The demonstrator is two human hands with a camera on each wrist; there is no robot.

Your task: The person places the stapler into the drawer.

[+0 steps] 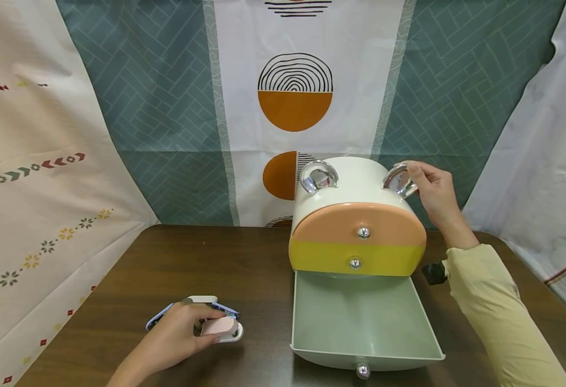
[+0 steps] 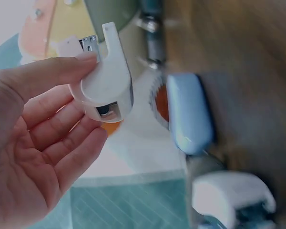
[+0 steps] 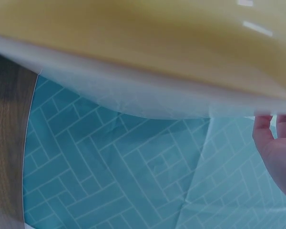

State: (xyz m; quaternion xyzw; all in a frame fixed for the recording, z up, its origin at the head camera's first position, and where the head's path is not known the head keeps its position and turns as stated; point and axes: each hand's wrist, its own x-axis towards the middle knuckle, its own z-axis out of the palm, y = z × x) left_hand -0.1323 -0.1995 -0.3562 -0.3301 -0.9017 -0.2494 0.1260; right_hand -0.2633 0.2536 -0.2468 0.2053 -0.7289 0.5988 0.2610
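Note:
My left hand (image 1: 178, 332) holds a small pink-and-white stapler (image 1: 221, 326) between thumb and fingers, low over the table's left part. In the left wrist view, the stapler's white base (image 2: 107, 86) and a metal piece show at the thumb tip. Beside that hand lie a light blue rounded object (image 2: 190, 114) and a white object with a dark part (image 2: 231, 198). My right hand (image 1: 435, 193) pinches the right round silver ear (image 1: 400, 180) atop a small drawer cabinet (image 1: 355, 180). The cabinet's green bottom drawer (image 1: 360, 306) stands pulled out, its inside floor showing.
Orange (image 1: 331, 228) and yellow (image 1: 321, 255) drawers with silver knobs are closed above the green one. A second silver ear (image 1: 319, 177) stands at the cabinet's left. Dark wooden table (image 1: 244, 252) extends to patterned cloths (image 1: 166, 107) behind and at the sides.

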